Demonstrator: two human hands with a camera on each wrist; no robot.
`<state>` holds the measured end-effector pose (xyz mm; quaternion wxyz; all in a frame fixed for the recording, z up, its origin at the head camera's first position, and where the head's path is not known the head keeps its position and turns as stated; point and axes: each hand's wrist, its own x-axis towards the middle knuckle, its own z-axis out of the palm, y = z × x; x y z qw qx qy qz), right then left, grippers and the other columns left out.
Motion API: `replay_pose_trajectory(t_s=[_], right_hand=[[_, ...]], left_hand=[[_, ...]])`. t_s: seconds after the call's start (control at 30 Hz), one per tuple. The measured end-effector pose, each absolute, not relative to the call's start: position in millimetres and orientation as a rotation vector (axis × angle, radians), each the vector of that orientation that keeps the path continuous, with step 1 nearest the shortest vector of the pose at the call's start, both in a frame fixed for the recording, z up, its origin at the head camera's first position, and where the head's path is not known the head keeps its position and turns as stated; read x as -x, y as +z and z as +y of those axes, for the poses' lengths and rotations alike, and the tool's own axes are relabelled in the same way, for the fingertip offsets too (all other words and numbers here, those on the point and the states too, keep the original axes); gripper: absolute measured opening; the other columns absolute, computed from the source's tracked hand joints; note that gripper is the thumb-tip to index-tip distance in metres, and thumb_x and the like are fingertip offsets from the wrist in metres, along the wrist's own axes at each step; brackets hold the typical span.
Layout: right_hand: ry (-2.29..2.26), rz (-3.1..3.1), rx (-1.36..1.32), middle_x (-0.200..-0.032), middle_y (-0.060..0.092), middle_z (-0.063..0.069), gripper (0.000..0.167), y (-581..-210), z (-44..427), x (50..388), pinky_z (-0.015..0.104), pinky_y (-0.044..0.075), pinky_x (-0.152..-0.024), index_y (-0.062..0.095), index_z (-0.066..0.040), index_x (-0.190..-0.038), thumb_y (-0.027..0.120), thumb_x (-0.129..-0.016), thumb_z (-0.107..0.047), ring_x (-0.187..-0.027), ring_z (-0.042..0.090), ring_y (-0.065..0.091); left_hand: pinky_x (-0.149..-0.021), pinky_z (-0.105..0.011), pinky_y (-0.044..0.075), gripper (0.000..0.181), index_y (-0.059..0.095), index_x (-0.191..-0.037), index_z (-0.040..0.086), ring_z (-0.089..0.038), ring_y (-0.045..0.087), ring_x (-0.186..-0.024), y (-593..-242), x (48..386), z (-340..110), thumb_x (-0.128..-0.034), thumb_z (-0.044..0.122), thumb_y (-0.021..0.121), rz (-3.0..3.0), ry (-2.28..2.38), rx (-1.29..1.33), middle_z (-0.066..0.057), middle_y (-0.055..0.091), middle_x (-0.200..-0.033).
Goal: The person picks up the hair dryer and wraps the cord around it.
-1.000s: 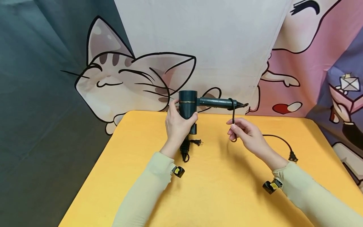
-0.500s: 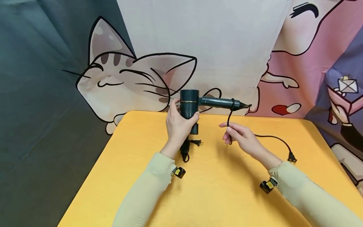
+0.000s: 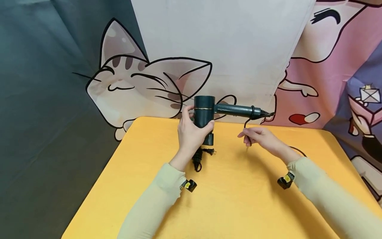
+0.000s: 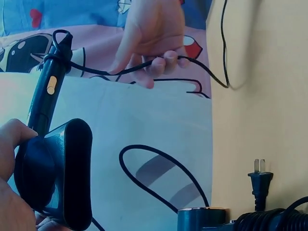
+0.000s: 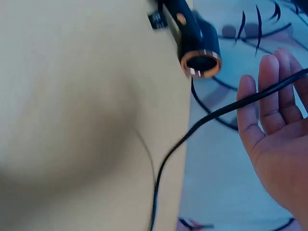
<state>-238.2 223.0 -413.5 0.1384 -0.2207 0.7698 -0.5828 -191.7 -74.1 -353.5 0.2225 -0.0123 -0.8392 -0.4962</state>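
A dark green hair dryer (image 3: 204,114) is held up above the table's far side, handle pointing right. My left hand (image 3: 192,137) grips its barrel, thumb on the near side. A flat nozzle (image 4: 77,173) faces the left wrist camera. Black cord (image 3: 245,123) is looped round the handle's end and runs down to my right hand (image 3: 262,137), which pinches it. In the right wrist view the cord (image 5: 192,130) crosses the fingers. A second hair dryer (image 5: 199,45) with a copper-coloured ring lies on the table, mostly hidden in the head view behind the left hand.
The second dryer's handle is wrapped in coiled cord (image 3: 197,159), its plug (image 3: 210,151) lying beside it. More of the held dryer's cord (image 3: 298,151) trails behind the right forearm. A printed cartoon cloth (image 3: 232,49) hangs behind the yellow table (image 3: 226,202).
The cord has swung from in front of the handle to below it. My right hand has shifted slightly, and its forearm now covers the plug at right. The left hand keeps its grip.
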Motion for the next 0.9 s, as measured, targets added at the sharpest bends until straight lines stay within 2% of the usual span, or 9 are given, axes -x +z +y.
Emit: replay_pose_trajectory(t_s=[0.07, 0.17, 0.27, 0.37, 0.43, 0.5, 0.63, 0.73, 0.9], right_hand=[[-1.657, 2.264, 0.634, -0.089, 0.068, 0.018, 0.035, -407, 231, 244, 0.031, 0.06, -0.075, 0.075, 0.004, -0.118, 0.052, -0.114, -0.023, -0.078, 0.016, 0.066], [-1.612, 2.318, 0.609, -0.086, 0.068, 0.009, 0.022, -393, 241, 253, 0.029, 0.059, -0.071, 0.078, -0.007, -0.115, 0.06, -0.111, -0.02, -0.075, 0.012, 0.064], [-1.506, 2.408, 0.627, -0.08, 0.066, 0.003, 0.011, -372, 249, 259, 0.028, 0.056, -0.069, 0.076, -0.008, -0.109, 0.066, -0.106, -0.011, -0.071, 0.012, 0.061], [-1.283, 2.55, 0.708, -0.072, 0.06, -0.001, 0.005, -348, 256, 266, 0.028, 0.047, -0.064, 0.074, -0.006, -0.1, 0.069, -0.101, -0.006, -0.065, 0.012, 0.054], [-1.092, 2.628, 0.747, -0.067, 0.055, -0.001, 0.008, -332, 259, 270, 0.028, 0.043, -0.06, 0.072, -0.006, -0.095, 0.068, -0.102, -0.005, -0.061, 0.013, 0.049], [-0.915, 2.672, 0.762, -0.065, 0.05, -0.003, 0.016, -316, 259, 272, 0.027, 0.039, -0.058, 0.071, -0.01, -0.087, 0.071, -0.103, -0.012, -0.058, 0.011, 0.044], [-0.649, 2.733, 0.757, -0.063, 0.051, -0.004, 0.029, -287, 251, 274, 0.028, 0.037, -0.057, 0.065, -0.014, -0.078, 0.076, -0.101, -0.026, -0.056, 0.011, 0.043], [-0.56, 2.74, 0.761, -0.066, 0.052, -0.004, 0.031, -269, 243, 273, 0.029, 0.038, -0.059, 0.062, -0.015, -0.078, 0.077, -0.1, -0.031, -0.058, 0.011, 0.044], [-0.58, 2.656, 0.772, -0.066, 0.052, 0.0, 0.023, -251, 229, 269, 0.032, 0.045, -0.065, 0.066, -0.013, -0.09, 0.07, -0.105, -0.031, -0.057, 0.016, 0.052]], left_hand=[[-0.081, -0.047, 0.057, 0.081, 0.046, -0.15, 0.02, -0.03, 0.062, -0.107, -353, 191, -74, -0.083, 0.04, 0.087, -2.325, -1.373, 0.037, -0.013, 0.063, -0.125], [-0.081, -0.047, 0.057, 0.081, 0.046, -0.149, 0.019, -0.03, 0.06, -0.108, -353, 190, -73, -0.0827, 0.038, 0.087, -2.339, -1.381, 0.045, -0.013, 0.063, -0.124], [-0.083, -0.047, 0.056, 0.082, 0.047, -0.15, 0.018, -0.03, 0.06, -0.108, -355, 189, -73, -0.082, 0.037, 0.088, -2.364, -1.375, 0.058, -0.012, 0.063, -0.124], [-0.085, -0.048, 0.055, 0.082, 0.047, -0.15, 0.018, -0.031, 0.062, -0.108, -357, 188, -74, -0.0813, 0.037, 0.088, -2.392, -1.347, 0.08, -0.013, 0.064, -0.125], [-0.087, -0.049, 0.054, 0.082, 0.047, -0.15, 0.018, -0.031, 0.062, -0.109, -360, 188, -74, -0.0816, 0.037, 0.088, -2.412, -1.318, 0.1, -0.013, 0.065, -0.127], [-0.088, -0.05, 0.054, 0.082, 0.047, -0.15, 0.018, -0.031, 0.064, -0.109, -362, 188, -73, -0.0818, 0.037, 0.088, -2.429, -1.276, 0.12, -0.013, 0.065, -0.127], [-0.084, -0.049, 0.055, 0.082, 0.047, -0.15, 0.016, -0.03, 0.066, -0.103, -366, 189, -72, -0.0821, 0.038, 0.088, -2.448, -1.201, 0.145, -0.012, 0.064, -0.125], [-0.083, -0.048, 0.057, 0.083, 0.047, -0.15, 0.014, -0.029, 0.067, -0.1, -368, 191, -71, -0.0819, 0.038, 0.088, -2.446, -1.162, 0.148, -0.011, 0.064, -0.125], [-0.084, -0.049, 0.057, 0.083, 0.045, -0.15, 0.013, -0.03, 0.067, -0.101, -375, 196, -70, -0.0822, 0.038, 0.087, -2.435, -1.113, 0.147, -0.012, 0.063, -0.132]])
